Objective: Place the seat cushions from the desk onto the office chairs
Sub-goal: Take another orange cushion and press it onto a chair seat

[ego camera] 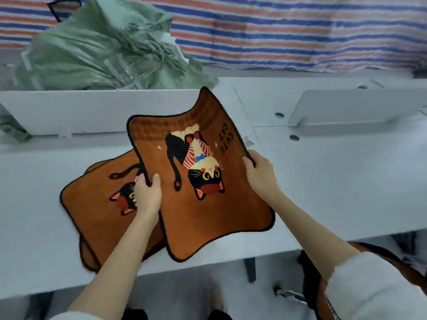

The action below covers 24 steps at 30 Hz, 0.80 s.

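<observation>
Between both hands, 1 brown cat cushion (208, 192) is lifted off the desk (335, 181); left hand (147, 195) and right hand (261, 174) each pinch a side edge. Beneath the left grip, at least 2 stacked cushions (97, 204) remain. Step: pickup. Next, judged: carry to a chair; 1 cushioned chair (318, 294) shows below the right forearm.

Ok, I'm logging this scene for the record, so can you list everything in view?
held cushion: one, brown with cat print, lifted over the desk
stacked cushions: at least two, brown, on the desk at left
desk: one, white, centre
divider panels: two, white, back of desk
sack: one, green, behind divider
tarp: one, red-blue-white striped, background
chair: one, black, lower right, brown cushion on it
left hand: grips cushion's left edge
right hand: grips right edge
</observation>
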Each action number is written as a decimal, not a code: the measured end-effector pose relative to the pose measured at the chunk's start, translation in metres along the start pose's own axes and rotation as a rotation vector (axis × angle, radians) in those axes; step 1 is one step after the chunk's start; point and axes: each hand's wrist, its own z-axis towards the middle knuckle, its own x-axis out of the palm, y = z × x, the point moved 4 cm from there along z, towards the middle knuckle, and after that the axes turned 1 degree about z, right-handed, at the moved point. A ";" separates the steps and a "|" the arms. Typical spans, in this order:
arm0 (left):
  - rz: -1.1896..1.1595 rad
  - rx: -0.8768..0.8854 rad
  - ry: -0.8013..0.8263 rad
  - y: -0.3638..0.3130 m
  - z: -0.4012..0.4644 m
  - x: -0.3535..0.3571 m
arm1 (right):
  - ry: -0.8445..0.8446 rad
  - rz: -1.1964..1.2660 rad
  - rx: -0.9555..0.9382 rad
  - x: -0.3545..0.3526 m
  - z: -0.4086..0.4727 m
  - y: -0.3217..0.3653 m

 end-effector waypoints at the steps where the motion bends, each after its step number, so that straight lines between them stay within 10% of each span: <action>1: -0.024 0.000 0.046 -0.006 -0.016 0.021 | -0.035 -0.011 0.006 -0.027 -0.012 -0.009; 24: -0.198 0.362 0.778 -0.148 -0.574 0.397 | -0.773 -0.060 0.216 -0.635 -0.372 -0.209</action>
